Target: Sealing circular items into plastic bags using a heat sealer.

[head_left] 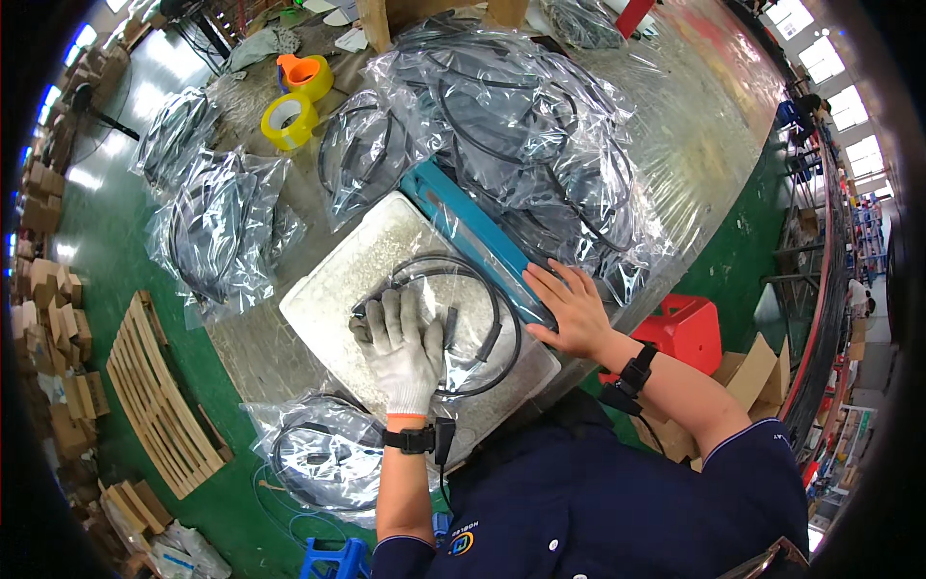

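Observation:
A coiled black cable in a clear plastic bag lies on a worn white slab. My left hand, in a pale knit glove, rests on the left part of the coil, its fingers extended and slightly bent. Along the slab's far right side runs a long teal bag sealer. My bare right hand lies on the near end of this sealer, fingers stretched out and thumb apart. The bag's edge by the sealer is hard to make out.
Bagged cables pile up beyond the sealer; more bags lie at the left and another bagged coil near my left forearm. Yellow tape rolls sit at the back left. A red container stands right; a wooden pallet lies left.

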`<state>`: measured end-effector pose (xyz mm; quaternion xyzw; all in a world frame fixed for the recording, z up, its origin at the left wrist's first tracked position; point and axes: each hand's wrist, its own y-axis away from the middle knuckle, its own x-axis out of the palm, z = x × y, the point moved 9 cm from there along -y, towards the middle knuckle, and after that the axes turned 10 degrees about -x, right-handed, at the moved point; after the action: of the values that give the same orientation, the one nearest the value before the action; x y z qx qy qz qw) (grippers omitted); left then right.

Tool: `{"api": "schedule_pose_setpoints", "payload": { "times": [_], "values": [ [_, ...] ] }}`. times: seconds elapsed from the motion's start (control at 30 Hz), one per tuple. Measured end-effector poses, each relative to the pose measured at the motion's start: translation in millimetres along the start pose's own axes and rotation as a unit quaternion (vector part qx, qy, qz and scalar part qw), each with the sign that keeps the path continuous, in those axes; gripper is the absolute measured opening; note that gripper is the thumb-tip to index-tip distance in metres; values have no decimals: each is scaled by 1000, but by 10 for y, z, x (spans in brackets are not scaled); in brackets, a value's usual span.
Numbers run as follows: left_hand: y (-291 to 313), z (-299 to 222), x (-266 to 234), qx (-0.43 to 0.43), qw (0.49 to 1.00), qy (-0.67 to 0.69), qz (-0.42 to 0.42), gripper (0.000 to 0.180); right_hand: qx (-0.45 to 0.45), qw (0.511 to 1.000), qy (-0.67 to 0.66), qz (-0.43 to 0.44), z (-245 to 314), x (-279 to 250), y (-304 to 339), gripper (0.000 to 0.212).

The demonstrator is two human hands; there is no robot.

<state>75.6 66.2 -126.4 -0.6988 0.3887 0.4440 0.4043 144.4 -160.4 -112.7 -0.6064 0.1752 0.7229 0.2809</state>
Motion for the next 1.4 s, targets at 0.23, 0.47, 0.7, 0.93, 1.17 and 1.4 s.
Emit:
{"api": "schedule_pose_setpoints", "payload": {
  "times": [0.23, 0.47, 0.7, 0.93, 1.17, 1.4],
  "values": [
    [389, -311, -535, -7, 958, 288, -2, 46, -7, 1000, -25, 15, -16, 46, 13, 78],
    [1718, -413, 363, -331, 529, 629, 464, 38, -28, 999, -29, -7, 3, -20, -10, 73],
    [1733, -375, 347, -469, 245, 825, 198, 44, -71, 995, -43, -54, -3, -80, 27, 70],
    [1561, -544, 564, -429, 257, 865, 30, 33, -92, 983, -142, -75, -63, -83, 82, 70],
    [1392, -224, 567, -511, 374, 773, -7, 22, 3, 880, -450, -154, -502, -585, 279, 53],
    [1998, 1116, -259, -516, 571, 624, -136, 17, 73, 841, -484, -230, -1195, -777, 564, 46]
  ]
}}
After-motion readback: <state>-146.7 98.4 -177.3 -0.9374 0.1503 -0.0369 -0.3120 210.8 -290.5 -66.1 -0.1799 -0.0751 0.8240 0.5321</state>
